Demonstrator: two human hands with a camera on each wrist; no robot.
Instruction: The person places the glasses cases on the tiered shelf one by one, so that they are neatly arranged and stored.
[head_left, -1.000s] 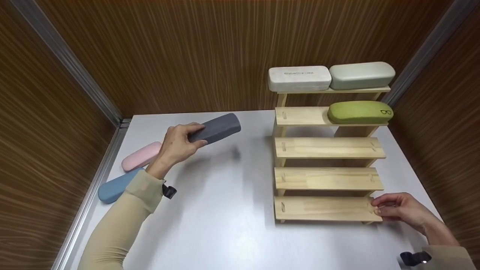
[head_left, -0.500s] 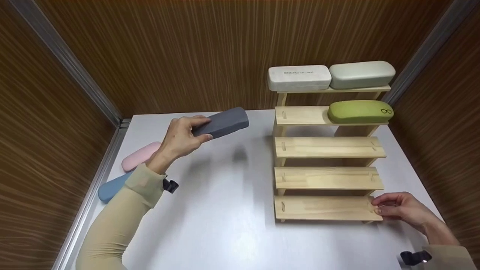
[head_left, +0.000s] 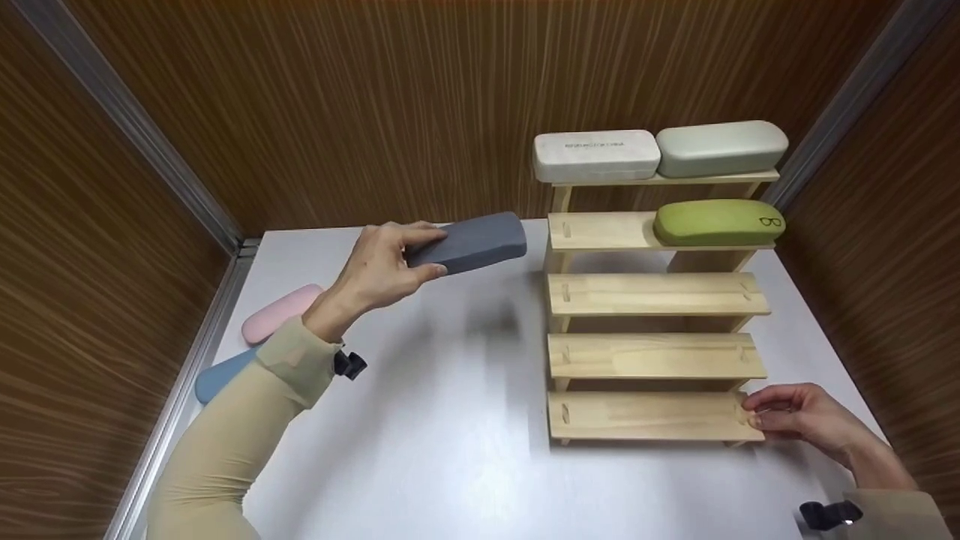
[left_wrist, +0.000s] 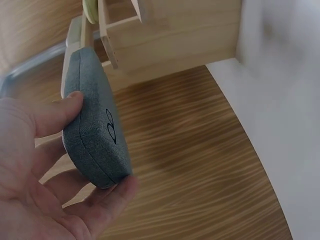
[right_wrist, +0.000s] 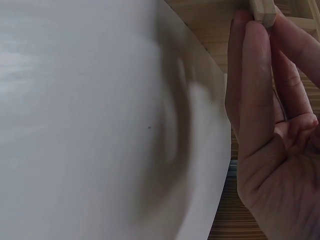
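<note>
My left hand [head_left: 384, 264] grips one end of a grey-blue glasses case [head_left: 480, 241], held above the table left of the wooden rack [head_left: 656, 294]. In the left wrist view the thumb and fingers of that hand [left_wrist: 65, 165] hold the case [left_wrist: 95, 120], which bears a small glasses outline. My right hand [head_left: 821, 424] pinches the right end of the rack's lowest shelf [head_left: 652, 416]; in the right wrist view the fingertips of this hand [right_wrist: 275, 110] meet the shelf's corner [right_wrist: 263, 12]. A green case [head_left: 716, 223] lies on the right of the second shelf from the top.
A white case [head_left: 596, 156] and a pale grey-green case [head_left: 724, 148] lie side by side on the top shelf. At the table's left, a pink case [head_left: 279, 315] and a blue case [head_left: 223, 375] lie partly behind my left arm. Wood-patterned walls enclose the table [head_left: 450, 465].
My left hand has carried the grey-blue case to the right and slightly up, closer to the rack, and the case is now more level. My right hand has stayed on the lowest shelf.
</note>
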